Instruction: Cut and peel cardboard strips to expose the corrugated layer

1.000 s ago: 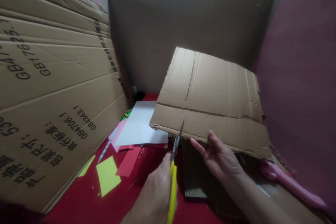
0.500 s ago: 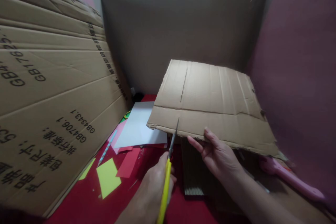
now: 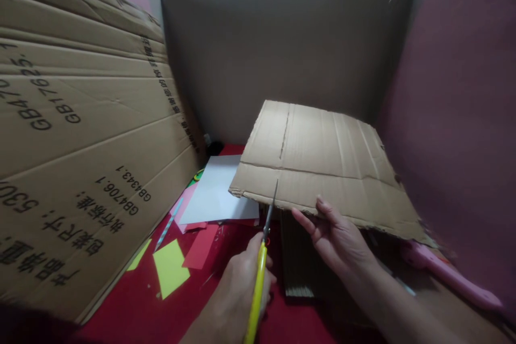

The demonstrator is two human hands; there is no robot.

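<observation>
Left hand (image 3: 241,293) grip shut round yellow scissors (image 3: 260,266), blades biting near edge of cardboard sheet (image 3: 322,158). Right hand (image 3: 338,239) pinches same edge, just right of blades; red counter (image 3: 133,306) below sheet. Risk: fingers near cut line; unsupported sheet flexes, blades jam or wander.

head cam | 1 view | forward-down | close above cardboard sheet (image 3: 322,166)

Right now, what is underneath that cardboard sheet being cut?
Under the cardboard sheet a white paper tucks in at the left, a dark cardboard stack stands below, and a pink tool pokes out on the right. Whatever lies farther back is covered.
</observation>
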